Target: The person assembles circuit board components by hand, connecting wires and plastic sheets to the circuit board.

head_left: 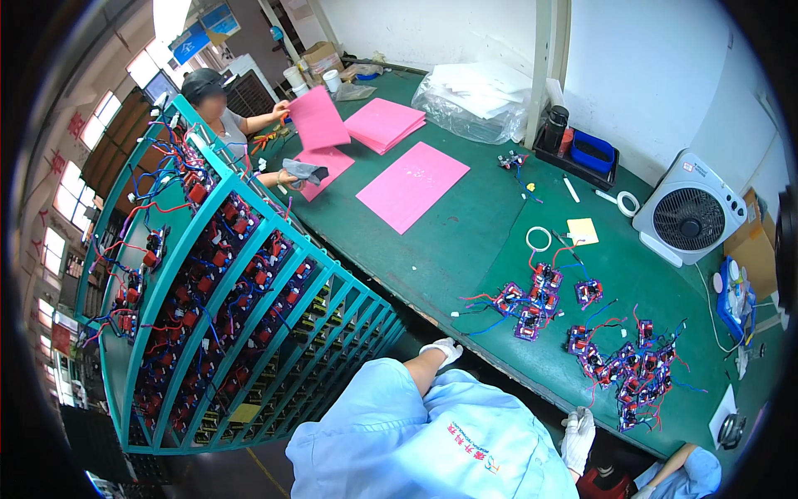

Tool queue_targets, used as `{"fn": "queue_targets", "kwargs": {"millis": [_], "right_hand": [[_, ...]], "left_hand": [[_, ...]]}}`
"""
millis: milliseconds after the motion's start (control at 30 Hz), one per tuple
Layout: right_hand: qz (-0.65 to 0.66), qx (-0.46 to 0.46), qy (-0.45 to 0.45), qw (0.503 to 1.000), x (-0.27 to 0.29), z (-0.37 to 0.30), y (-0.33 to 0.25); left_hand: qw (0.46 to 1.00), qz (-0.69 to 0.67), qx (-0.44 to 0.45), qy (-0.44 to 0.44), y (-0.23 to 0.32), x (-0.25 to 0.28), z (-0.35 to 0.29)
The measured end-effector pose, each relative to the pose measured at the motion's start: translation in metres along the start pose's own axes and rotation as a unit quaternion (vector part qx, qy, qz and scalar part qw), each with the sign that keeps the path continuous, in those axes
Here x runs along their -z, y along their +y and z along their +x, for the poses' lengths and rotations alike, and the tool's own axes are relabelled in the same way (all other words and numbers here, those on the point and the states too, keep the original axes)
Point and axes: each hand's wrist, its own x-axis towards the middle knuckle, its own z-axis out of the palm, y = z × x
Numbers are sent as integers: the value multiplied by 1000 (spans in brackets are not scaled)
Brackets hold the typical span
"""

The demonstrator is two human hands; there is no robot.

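Note:
My left hand, in a white glove, is at the near edge of the green table, close to the teal rack. Its fingers look stretched out, with nothing seen in them. Farther right at the same edge is my gloved right hand, fingers slightly apart and holding nothing visible. Nearest to it on the table lies a cluster of small circuit boards with red, blue and black wires. A smaller group of such boards lies to the left, with a single circuit board between the groups.
Wired boards fill the rack. Across the table, a co-worker holds a pink sheet and a grey cloth. Other pink sheets, a tape roll and a fan are on the table. Another person's sleeve shows lower right.

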Motion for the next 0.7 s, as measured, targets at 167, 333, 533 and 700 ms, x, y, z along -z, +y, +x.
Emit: {"fn": "queue_targets", "kwargs": {"millis": [167, 333, 533, 700], "right_hand": [[-7, 11, -3, 1000, -16, 7, -6], [-5, 70, 2, 998, -34, 17, 3], [-36, 45, -44, 997, -50, 19, -26], [-77, 95, -38, 992, -63, 22, -33]], "left_hand": [[999, 19, -38, -8, -2, 9, 2], [998, -22, -48, 13, -5, 25, -12], [999, -35, 9, -25, -22, 42, -16], [999, -35, 23, -18, -46, 43, -6]]}}
